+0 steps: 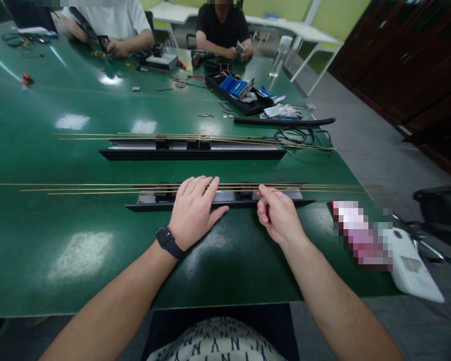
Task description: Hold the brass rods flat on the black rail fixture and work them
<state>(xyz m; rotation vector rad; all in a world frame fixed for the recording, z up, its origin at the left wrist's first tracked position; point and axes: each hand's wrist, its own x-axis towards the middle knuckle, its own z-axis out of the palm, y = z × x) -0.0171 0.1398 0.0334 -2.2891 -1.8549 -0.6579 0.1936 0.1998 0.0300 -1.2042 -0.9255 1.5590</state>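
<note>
Close in front of me a black and silver rail (229, 195) lies across the table, with dark blocks fixed along it. Several thin brass-coloured rods (97, 190) run lengthwise over it and stick out past both ends. My left hand (195, 205) lies palm down across the rail and rods, fingers stretched out and thumb apart. At the rail's right half, my right hand (278, 210) is curled, its fingertips close together beside the rods. Whatever those fingers hold, if anything, is hidden.
Beyond lies a second rail (195, 155) with rods over it. Farther back are a black tray (244, 103), gloves (281, 111), a black strip (285, 122) and a clear bottle (281, 56). Two people sit opposite. A white object (413, 265) overhangs the right edge.
</note>
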